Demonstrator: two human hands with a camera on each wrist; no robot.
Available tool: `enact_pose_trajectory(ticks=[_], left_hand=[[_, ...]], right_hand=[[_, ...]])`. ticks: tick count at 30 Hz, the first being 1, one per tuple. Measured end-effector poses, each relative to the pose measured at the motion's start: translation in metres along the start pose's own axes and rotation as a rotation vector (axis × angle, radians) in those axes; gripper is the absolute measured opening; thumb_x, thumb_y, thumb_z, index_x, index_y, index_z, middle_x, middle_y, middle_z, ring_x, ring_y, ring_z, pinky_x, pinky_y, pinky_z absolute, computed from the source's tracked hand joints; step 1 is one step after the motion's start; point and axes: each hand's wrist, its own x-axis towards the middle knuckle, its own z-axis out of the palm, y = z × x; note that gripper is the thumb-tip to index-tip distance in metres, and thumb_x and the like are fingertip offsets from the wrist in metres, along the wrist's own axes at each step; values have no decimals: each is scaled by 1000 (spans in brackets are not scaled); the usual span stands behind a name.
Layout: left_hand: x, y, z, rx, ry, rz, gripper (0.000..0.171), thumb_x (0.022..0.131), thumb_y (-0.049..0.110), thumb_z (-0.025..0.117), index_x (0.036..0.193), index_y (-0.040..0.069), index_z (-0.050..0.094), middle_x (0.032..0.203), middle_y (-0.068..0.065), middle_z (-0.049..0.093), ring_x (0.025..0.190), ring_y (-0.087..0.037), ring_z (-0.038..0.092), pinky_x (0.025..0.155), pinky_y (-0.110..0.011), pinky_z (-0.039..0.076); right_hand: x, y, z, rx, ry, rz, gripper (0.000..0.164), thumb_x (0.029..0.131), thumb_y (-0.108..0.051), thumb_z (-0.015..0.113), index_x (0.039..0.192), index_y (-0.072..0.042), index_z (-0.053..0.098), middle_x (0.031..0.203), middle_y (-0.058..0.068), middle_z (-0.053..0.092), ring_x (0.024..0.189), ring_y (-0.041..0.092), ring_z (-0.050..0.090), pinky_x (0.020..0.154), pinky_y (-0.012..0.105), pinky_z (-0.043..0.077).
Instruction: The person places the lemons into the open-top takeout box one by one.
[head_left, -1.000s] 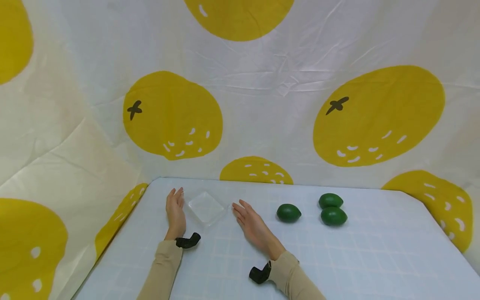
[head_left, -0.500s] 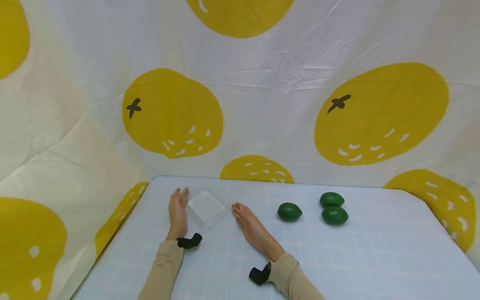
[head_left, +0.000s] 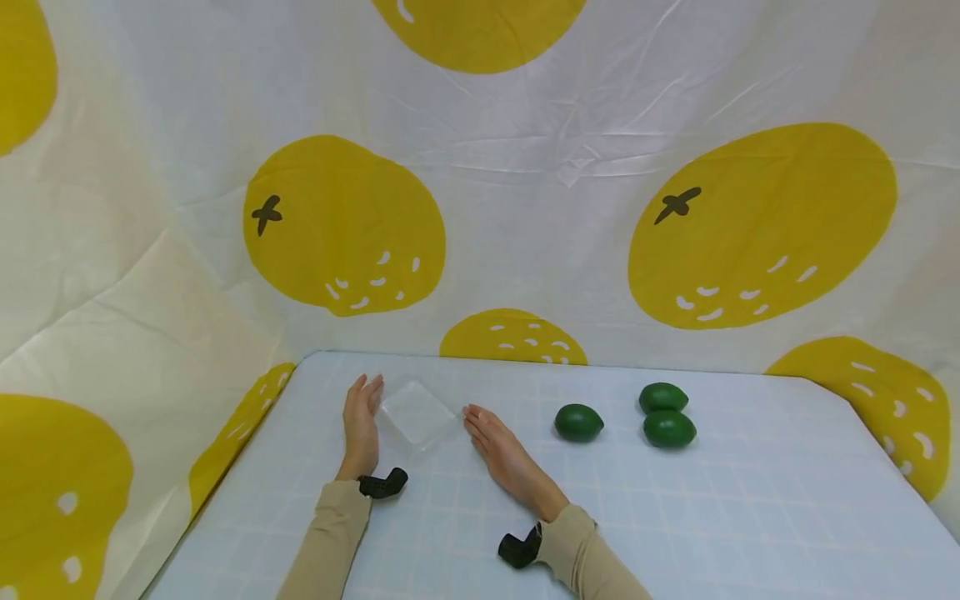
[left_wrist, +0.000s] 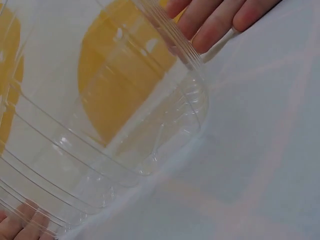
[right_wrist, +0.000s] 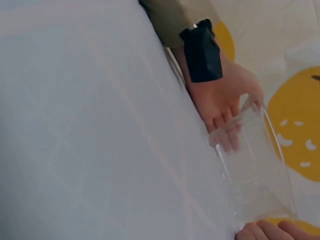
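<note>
A clear plastic container (head_left: 417,415) stands at the left of the table between my two hands, one of its corners pointing toward me. My left hand (head_left: 362,429) stands on edge along its left side, fingers straight. In the right wrist view those fingers (right_wrist: 227,132) lie against its near wall, seen through the plastic. My right hand (head_left: 510,458) reaches in from the lower right, fingers extended and held together, with the fingertips right at the right corner. The left wrist view shows the ribbed wall of the container (left_wrist: 115,120) up close.
To the right of my right hand lies a green lime (head_left: 578,423). Farther right, two more limes (head_left: 670,430) sit one behind the other. A pale checked cloth (head_left: 735,517) covers the table, and a curtain (head_left: 525,250) printed with yellow fruit hangs behind its back edge.
My left hand has shifted right against the container, which has moved slightly right with it. My right hand's fingers have drawn together at the corner; the limes stay put.
</note>
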Motion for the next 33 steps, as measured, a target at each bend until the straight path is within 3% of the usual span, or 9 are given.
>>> enact_pose_trajectory(ticks=[7, 15, 21, 30, 33], left_hand=[[-2, 2, 5, 70, -27, -33, 62, 106, 26, 40, 157, 2, 13, 155, -16, 37, 144, -25, 32, 120, -37, 18], [-10, -1, 16, 160, -102, -113, 75, 106, 33, 40, 159, 11, -8, 157, -8, 36, 148, -21, 23, 121, -38, 11], [-15, -5, 27, 176, -132, -100, 78, 107, 29, 42, 157, 11, -15, 158, -14, 33, 148, -27, 20, 121, -44, 9], [-22, -7, 39, 148, -246, -109, 79, 106, 17, 42, 157, 13, -18, 161, -18, 23, 150, -33, 14, 120, -50, 6], [-25, -8, 43, 179, -267, -109, 78, 106, 18, 42, 157, 13, -16, 161, -16, 23, 150, -33, 14, 120, -53, 7]], right_hand=[[-2, 1, 3, -7, 35, -11, 65, 110, -33, 30, 156, 5, 4, 164, 21, 4, 151, 32, 4, 122, 43, 4], [-11, 3, 7, -28, 90, -10, 66, 109, -29, 32, 156, 4, -3, 164, 22, -5, 151, 34, -4, 121, 44, 2], [-22, 0, 11, -34, 97, -22, 66, 109, -24, 29, 155, 6, -8, 163, 23, -13, 150, 36, -10, 121, 45, 0], [-47, -6, 7, -41, 54, -35, 65, 110, -22, 26, 153, 6, -13, 161, 24, -18, 148, 37, -15, 120, 48, -3], [-54, -7, 5, -36, 42, -42, 65, 109, -22, 25, 153, 7, -14, 160, 25, -20, 147, 39, -17, 119, 49, -4]])
